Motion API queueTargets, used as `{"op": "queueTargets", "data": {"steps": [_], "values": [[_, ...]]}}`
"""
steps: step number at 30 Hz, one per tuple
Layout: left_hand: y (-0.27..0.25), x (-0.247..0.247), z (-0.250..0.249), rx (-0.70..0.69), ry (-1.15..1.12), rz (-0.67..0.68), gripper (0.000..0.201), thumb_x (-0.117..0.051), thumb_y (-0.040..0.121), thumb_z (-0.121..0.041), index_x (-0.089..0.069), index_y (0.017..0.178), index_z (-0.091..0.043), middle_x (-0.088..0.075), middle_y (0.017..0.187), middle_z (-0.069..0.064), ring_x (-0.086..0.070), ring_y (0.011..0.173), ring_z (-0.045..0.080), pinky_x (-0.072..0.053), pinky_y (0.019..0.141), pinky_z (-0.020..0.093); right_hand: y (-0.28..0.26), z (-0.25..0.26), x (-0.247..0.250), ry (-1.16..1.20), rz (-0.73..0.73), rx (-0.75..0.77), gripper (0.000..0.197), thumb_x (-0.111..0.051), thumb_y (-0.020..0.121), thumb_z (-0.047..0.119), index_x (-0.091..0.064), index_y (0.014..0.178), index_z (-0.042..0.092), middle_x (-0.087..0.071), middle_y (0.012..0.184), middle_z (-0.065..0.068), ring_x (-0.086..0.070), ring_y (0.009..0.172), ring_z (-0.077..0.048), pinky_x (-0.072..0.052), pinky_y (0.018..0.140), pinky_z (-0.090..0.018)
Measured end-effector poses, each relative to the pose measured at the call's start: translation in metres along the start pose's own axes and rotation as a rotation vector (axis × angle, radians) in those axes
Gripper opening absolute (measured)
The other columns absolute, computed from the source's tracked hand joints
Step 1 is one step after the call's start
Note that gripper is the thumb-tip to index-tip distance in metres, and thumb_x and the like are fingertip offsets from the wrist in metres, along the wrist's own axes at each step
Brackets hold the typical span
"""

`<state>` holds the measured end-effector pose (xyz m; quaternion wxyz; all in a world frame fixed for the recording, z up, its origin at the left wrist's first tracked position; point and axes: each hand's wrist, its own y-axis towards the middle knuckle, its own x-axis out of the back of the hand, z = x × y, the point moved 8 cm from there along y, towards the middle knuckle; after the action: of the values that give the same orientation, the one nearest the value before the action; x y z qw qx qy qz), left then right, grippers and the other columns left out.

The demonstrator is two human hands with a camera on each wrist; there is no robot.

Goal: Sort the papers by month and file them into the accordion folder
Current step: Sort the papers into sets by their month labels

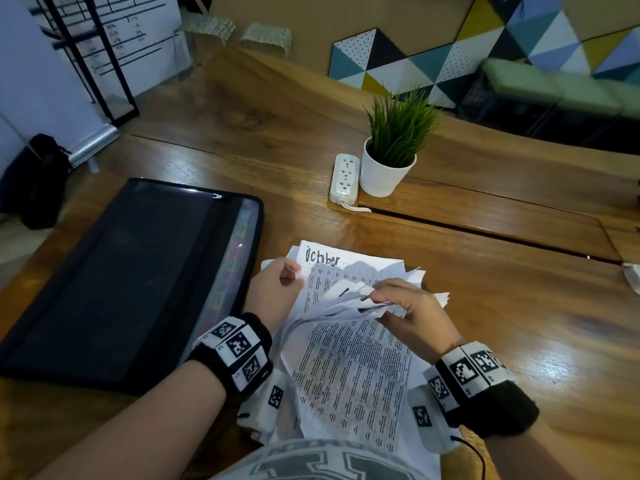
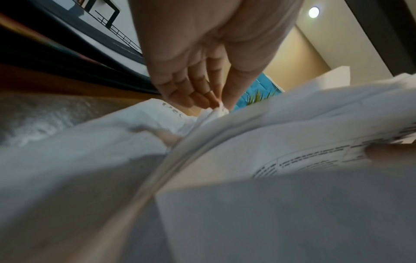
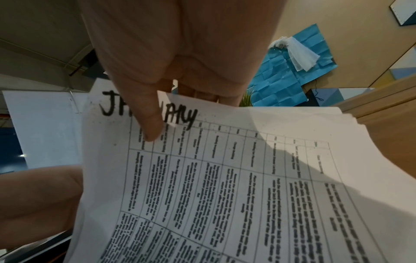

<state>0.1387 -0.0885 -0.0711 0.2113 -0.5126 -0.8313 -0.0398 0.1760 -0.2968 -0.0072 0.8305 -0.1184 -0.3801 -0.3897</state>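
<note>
White papers (image 1: 349, 368) beside folder (image 1: 114, 282)

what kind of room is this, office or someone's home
Probably an office or shared workspace: a long wooden table with a power strip and potted plant, a whiteboard with a drawn chart, and geometric wall panels.

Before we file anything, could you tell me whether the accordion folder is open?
Open: the accordion folder lies flat, its coloured tabs exposed along the right edge.
</note>
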Motion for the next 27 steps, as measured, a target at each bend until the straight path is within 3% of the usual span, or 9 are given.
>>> {"op": "queueTargets", "data": {"steps": [3, 8, 11, 13, 16, 20, 23, 25, 27], "values": [[0.001, 0.005, -0.009, -0.047, -0.068, -0.048, 0.026, -0.066, 0.081, -0.004, -0.055, 0.098, -0.02, -0.061, 0.079, -0.005, -0.058, 0.075, 0.008, -0.045, 0.074, 0.018, 0.001, -0.004, 0.004, -0.003, -0.036, -0.025, 0.024, -0.069, 0.079, 0.005, -0.071, 0.09, 0.026, -0.058, 0.113, 0.01, -0.057, 0.1, 0.001, -0.045, 0.091, -0.022], [0.002, -0.009, -0.017, -0.107, -0.191, 0.167, 0.023, -0.07, 0.076, -0.006, -0.064, 0.063, -0.025, -0.064, 0.068, -0.011, -0.056, 0.066, 0.005, -0.046, 0.068, 0.018, 0.003, 0.0, 0.007, -0.026, -0.028, 0.007, 0.033, -0.069, 0.075, -0.002, -0.068, 0.089, 0.028, -0.042, 0.138, 0.011, -0.053, 0.108, 0.004, -0.038, 0.096, -0.009], [-0.004, -0.028, -0.023, -0.061, -0.277, 0.41, 0.021, -0.062, 0.081, 0.001, -0.06, 0.072, -0.017, -0.059, 0.069, -0.002, -0.051, 0.064, 0.01, -0.043, 0.063, 0.021, 0.009, 0.002, 0.006, -0.113, -0.011, 0.055, 0.031, -0.072, 0.073, 0.0, -0.069, 0.088, 0.027, -0.035, 0.144, 0.011, -0.035, 0.129, -0.007, -0.024, 0.106, -0.019], [-0.01, -0.03, -0.026, -0.008, -0.331, 0.474, 0.021, -0.054, 0.088, 0.006, -0.058, 0.075, -0.01, -0.059, 0.065, -0.002, -0.053, 0.059, 0.007, -0.045, 0.062, 0.019, 0.013, 0.002, 0.004, -0.122, 0.015, 0.067, 0.028, -0.073, 0.071, -0.001, -0.071, 0.088, 0.021, -0.045, 0.133, 0.012, -0.03, 0.129, -0.005, -0.021, 0.106, -0.023], [-0.011, -0.023, -0.023, 0.022, -0.308, 0.418, 0.02, -0.051, 0.093, -0.007, -0.065, 0.08, -0.008, -0.068, 0.079, 0.001, -0.063, 0.073, 0.004, -0.051, 0.072, 0.02, 0.015, 0.001, 0.002, -0.11, 0.049, 0.038, 0.027, -0.072, 0.073, -0.001, -0.072, 0.092, 0.017, -0.06, 0.111, 0.012, -0.042, 0.116, -0.004, -0.03, 0.102, -0.023], [0.005, -0.005, 0.005, 0.06, -0.064, 0.124, 0.01, -0.056, 0.089, -0.004, -0.056, 0.083, -0.011, -0.055, 0.085, 0.0, -0.051, 0.079, 0.012, -0.039, 0.078, 0.023, 0.009, -0.003, 0.003, -0.001, 0.046, 0.002, 0.027, -0.066, 0.074, 0.0, -0.07, 0.089, 0.022, -0.064, 0.097, 0.013, -0.059, 0.097, -0.002, -0.042, 0.088, -0.015], [0.004, -0.015, 0.01, 0.062, 0.065, 0.217, 0.008, -0.056, 0.089, -0.006, -0.059, 0.091, -0.014, -0.057, 0.084, -0.002, -0.053, 0.08, 0.013, -0.04, 0.081, 0.027, 0.002, -0.006, 0.001, 0.037, 0.061, -0.013, 0.028, -0.066, 0.077, 0.0, -0.07, 0.089, 0.025, -0.067, 0.096, 0.012, -0.06, 0.092, 0.002, -0.045, 0.084, -0.015], [0.004, -0.02, 0.005, 0.024, 0.097, 0.268, 0.012, -0.057, 0.088, -0.007, -0.059, 0.079, -0.014, -0.059, 0.079, -0.002, -0.056, 0.078, 0.014, -0.043, 0.079, 0.029, -0.001, -0.011, 0.002, 0.039, 0.051, -0.032, 0.025, -0.068, 0.078, 0.0, -0.071, 0.092, 0.021, -0.067, 0.097, 0.012, -0.061, 0.094, 0.001, -0.047, 0.085, -0.018], [0.006, -0.019, 0.0, -0.033, 0.154, 0.218, 0.022, -0.059, 0.084, -0.009, -0.051, 0.064, -0.014, -0.054, 0.072, 0.001, -0.052, 0.073, 0.018, -0.04, 0.071, 0.03, -0.003, -0.015, 0.005, 0.052, 0.029, -0.048, 0.025, -0.069, 0.077, -0.001, -0.071, 0.093, 0.019, -0.067, 0.098, 0.011, -0.061, 0.094, 0.001, -0.048, 0.087, -0.022]]}}
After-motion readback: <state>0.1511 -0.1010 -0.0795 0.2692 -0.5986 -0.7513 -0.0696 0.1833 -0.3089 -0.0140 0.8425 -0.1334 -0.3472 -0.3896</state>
